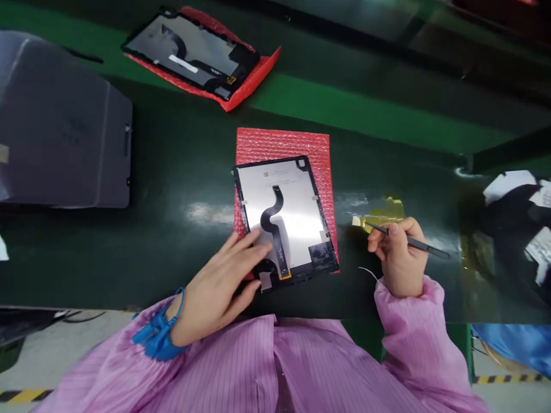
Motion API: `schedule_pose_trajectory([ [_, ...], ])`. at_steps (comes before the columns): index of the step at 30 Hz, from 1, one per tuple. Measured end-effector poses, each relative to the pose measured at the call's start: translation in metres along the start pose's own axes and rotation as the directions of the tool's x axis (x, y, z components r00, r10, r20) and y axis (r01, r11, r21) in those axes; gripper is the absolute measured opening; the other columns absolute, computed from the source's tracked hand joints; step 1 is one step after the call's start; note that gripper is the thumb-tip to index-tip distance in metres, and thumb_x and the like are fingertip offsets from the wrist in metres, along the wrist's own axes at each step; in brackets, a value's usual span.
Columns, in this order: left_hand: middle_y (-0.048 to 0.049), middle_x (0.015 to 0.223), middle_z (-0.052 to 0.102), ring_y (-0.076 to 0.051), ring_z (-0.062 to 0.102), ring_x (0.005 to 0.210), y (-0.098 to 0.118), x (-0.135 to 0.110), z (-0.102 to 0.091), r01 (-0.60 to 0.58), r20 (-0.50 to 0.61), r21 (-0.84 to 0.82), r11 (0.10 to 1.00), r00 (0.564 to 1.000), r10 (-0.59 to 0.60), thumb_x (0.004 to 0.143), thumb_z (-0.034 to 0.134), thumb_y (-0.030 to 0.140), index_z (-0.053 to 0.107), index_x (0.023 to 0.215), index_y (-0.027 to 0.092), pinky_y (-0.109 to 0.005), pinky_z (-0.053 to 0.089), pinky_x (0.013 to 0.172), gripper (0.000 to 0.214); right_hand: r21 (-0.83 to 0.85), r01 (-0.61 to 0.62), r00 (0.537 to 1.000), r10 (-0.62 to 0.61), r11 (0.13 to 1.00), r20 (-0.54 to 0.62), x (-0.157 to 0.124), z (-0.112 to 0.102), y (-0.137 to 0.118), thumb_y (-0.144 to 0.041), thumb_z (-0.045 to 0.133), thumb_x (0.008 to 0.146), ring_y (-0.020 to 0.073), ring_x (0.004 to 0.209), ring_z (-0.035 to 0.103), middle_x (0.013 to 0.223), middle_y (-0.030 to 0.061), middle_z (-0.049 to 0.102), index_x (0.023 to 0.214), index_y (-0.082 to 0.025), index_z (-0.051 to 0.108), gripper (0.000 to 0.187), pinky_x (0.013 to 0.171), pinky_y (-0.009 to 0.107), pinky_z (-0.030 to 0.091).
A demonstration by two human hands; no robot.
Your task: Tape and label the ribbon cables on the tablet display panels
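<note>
Left hand point(228, 281): spread atop panel point(299, 221)
Right hand point(404, 258): we pinch tweezers point(426, 247)
Panel: likely stiff, fragile; we'd grip edges beside left hand

The person wore a pink smock point(232, 364) with fine darker stripes, its long sleeves point(424, 338) gathered at the cuffs. A bright blue wristband point(160, 339) circled the left wrist.

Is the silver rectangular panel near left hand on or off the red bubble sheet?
On: the panel partly covers the sheet; red shows beyond it.
</note>
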State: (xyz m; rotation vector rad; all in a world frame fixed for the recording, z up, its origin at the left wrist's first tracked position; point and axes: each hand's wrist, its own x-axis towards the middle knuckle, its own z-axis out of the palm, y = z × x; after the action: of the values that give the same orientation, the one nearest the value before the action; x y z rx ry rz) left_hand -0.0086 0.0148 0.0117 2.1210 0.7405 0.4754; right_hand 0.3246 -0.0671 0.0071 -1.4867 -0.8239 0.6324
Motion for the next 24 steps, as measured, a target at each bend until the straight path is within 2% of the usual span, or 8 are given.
schedule_pose_trajectory([
  [3,-0.0071,0.149,0.065,-0.032,0.049,0.150,0.001,-0.006,0.015,-0.023,0.098,-0.094,0.995,0.995,0.033,0.102,0.063,0.025,0.060,0.148,0.026,-0.059,0.025,0.132,0.046,0.061,-0.042,0.987,0.032,0.997,0.160,-0.028,0.026,-0.010,-0.042,0.067,0.101,0.0084,0.043,0.060,0.068,-0.0030,0.072,0.080,-0.023,0.049,0.033,0.034,0.015,0.034],
  [6,-0.0058,0.148,0.066,-0.031,0.048,0.151,0.000,-0.006,0.028,-0.003,0.138,-0.171,0.985,0.990,0.027,0.101,0.066,0.026,0.066,0.142,0.029,-0.059,0.022,0.132,0.041,0.083,-0.117,0.943,0.085,0.990,0.321,-0.052,0.046,-0.018,-0.041,0.065,0.103,0.0100,0.043,0.063,0.070,-0.0018,0.073,0.083,-0.024,0.051,0.030,0.032,0.016,0.036],
  [8,-0.0048,0.150,0.064,-0.031,0.045,0.153,-0.002,-0.005,0.034,0.020,0.149,-0.179,0.984,0.989,0.007,0.101,0.067,0.027,0.067,0.141,0.030,-0.060,0.020,0.133,0.040,0.079,-0.157,0.918,0.115,0.984,0.380,-0.063,0.053,-0.022,-0.038,0.064,0.104,0.0108,0.046,0.065,0.072,-0.0009,0.074,0.084,-0.024,0.052,0.027,0.033,0.017,0.039],
  [14,-0.0053,0.150,0.064,-0.027,0.047,0.152,-0.001,-0.004,0.035,0.052,0.102,-0.173,0.983,0.994,-0.034,0.105,0.059,0.029,0.063,0.144,0.026,-0.055,0.021,0.133,0.040,0.041,-0.219,0.886,0.181,0.975,0.426,-0.082,0.055,-0.020,-0.031,0.062,0.105,0.0110,0.050,0.069,0.076,-0.0004,0.076,0.088,-0.024,0.053,0.020,0.038,0.017,0.047],
  [18,-0.0049,0.149,0.065,-0.028,0.050,0.150,0.002,-0.004,0.035,0.126,0.095,-0.226,0.966,0.990,-0.107,0.103,0.063,0.028,0.064,0.145,0.026,-0.056,0.020,0.134,0.042,0.055,-0.239,0.875,0.190,0.970,0.445,-0.087,0.058,-0.016,-0.027,0.063,0.104,0.0106,0.052,0.070,0.077,-0.0018,0.077,0.088,-0.024,0.054,0.019,0.041,0.016,0.049],
  [24,-0.0063,0.152,0.063,-0.027,0.051,0.149,0.004,-0.003,0.035,0.118,0.065,-0.211,0.970,0.992,-0.107,0.102,0.064,0.027,0.062,0.147,0.025,-0.054,0.022,0.134,0.044,0.026,-0.276,0.855,0.233,0.961,0.464,-0.085,0.059,-0.017,-0.028,0.063,0.104,0.0107,0.054,0.071,0.080,-0.0010,0.078,0.090,-0.024,0.056,0.017,0.043,0.017,0.050],
])
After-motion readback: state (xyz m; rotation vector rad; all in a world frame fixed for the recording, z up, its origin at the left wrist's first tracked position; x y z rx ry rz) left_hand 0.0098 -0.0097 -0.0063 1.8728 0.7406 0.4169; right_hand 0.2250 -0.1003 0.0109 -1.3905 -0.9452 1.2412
